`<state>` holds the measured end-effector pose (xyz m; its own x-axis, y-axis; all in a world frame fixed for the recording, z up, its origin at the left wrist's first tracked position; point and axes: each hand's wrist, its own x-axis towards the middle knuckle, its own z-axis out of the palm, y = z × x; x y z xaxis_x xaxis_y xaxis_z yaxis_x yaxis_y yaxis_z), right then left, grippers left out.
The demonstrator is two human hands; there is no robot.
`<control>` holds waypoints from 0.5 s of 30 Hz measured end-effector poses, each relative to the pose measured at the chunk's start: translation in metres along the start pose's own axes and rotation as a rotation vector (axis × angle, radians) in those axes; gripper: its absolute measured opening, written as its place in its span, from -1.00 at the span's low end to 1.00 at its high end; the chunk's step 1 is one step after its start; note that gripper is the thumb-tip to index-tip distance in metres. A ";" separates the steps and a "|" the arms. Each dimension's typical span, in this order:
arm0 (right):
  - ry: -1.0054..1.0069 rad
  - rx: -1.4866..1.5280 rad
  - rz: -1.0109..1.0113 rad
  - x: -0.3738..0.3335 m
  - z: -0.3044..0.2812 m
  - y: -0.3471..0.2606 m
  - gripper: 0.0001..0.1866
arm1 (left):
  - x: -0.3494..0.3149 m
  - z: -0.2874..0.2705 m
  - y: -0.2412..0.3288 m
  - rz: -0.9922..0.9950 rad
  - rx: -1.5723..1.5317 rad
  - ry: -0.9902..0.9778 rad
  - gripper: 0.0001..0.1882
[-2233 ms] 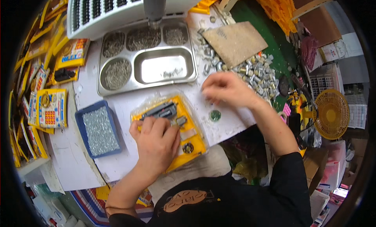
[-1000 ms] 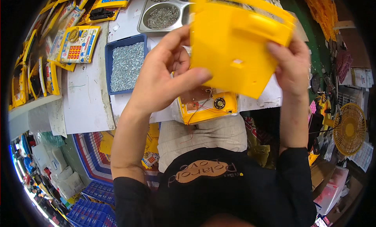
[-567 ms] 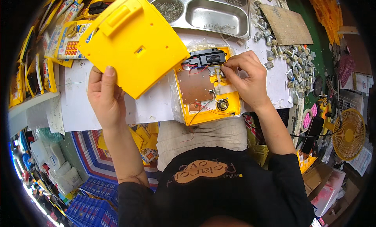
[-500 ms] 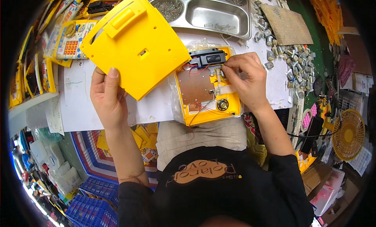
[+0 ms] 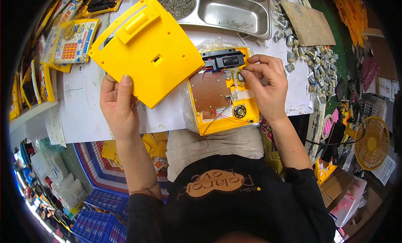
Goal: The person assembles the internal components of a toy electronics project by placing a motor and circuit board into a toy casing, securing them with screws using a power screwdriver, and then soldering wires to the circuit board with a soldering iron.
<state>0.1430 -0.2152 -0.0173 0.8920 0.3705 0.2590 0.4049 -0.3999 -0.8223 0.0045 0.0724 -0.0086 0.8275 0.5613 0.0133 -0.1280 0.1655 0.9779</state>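
Note:
My left hand [image 5: 119, 101] grips a yellow plastic back cover [image 5: 146, 54] by its lower left edge, thumb on top, holding it up tilted over the table. The cover's right corner reaches over a yellow toy housing [image 5: 197, 125] that lies open on clear plastic wrap. Inside the housing are a brown circuit board [image 5: 208, 92], a small round speaker [image 5: 239, 112], thin red wires and a black mechanism block [image 5: 224, 60]. My right hand [image 5: 268, 81] has its thumb and fingers pinched at the block's lower right corner; what lies between the fingertips is hidden.
A steel compartment tray [image 5: 234, 14] with small screws and springs stands at the back. Many small metal motors [image 5: 316, 69] lie at the right beside a brown board [image 5: 307, 23]. Yellow toy panels [image 5: 71, 42] crowd the left. A yellow fan [image 5: 371, 143] stands at far right.
The view has shifted slightly. My left hand still holds the cover, a little lower now. The right hand stays at the block's corner, its fingers slightly rearranged.

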 end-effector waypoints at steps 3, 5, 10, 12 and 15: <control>0.009 -0.258 -0.242 0.002 0.000 -0.004 -0.92 | -0.002 -0.005 -0.001 -0.008 0.009 -0.003 -0.66; -0.003 -0.345 -0.269 0.006 -0.001 -0.012 -0.92 | -0.004 -0.005 0.001 -0.017 0.019 0.004 -0.66; -0.053 -0.236 0.023 0.011 0.009 -0.011 -0.85 | -0.007 0.017 0.011 0.048 0.016 0.104 -0.68; -0.017 -0.204 0.054 0.010 0.014 -0.006 -0.78 | -0.009 0.022 0.014 0.048 0.009 0.113 -0.68; -0.001 -0.197 0.091 0.009 0.014 -0.006 -0.66 | -0.011 0.007 0.010 0.048 -0.008 0.034 -0.66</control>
<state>0.1462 -0.1976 -0.0169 0.9266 0.3259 0.1875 0.3539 -0.5876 -0.7276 -0.0022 0.0617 0.0021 0.8012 0.5960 0.0531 -0.1717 0.1441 0.9746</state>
